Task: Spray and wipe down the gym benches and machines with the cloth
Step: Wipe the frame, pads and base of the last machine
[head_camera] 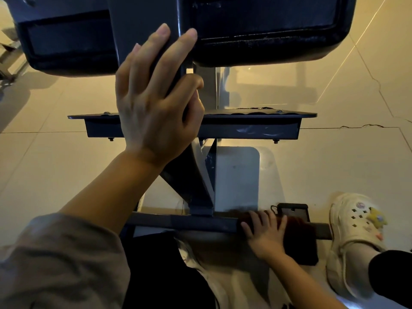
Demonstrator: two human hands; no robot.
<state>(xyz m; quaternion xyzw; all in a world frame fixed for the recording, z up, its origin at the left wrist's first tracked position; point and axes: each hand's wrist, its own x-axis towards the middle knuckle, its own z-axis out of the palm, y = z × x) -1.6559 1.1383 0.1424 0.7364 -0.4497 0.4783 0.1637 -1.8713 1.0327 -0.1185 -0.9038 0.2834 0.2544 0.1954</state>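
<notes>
My right hand (265, 233) presses the dark cloth (298, 239) flat on the base bar (196, 223), which runs left to right. The unwiped length lies to its left. My left hand (153, 101) grips the upright post (142, 30), fingers mostly straight.

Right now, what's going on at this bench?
A person is crouched under a gym bench, wiping its frame. The right hand presses a dark cloth onto the low floor crossbar. The left hand braces on the upright post, thumb hooked around it, just below the pads. A phone lies on the floor behind the crossbar. No spray bottle in view.
</notes>
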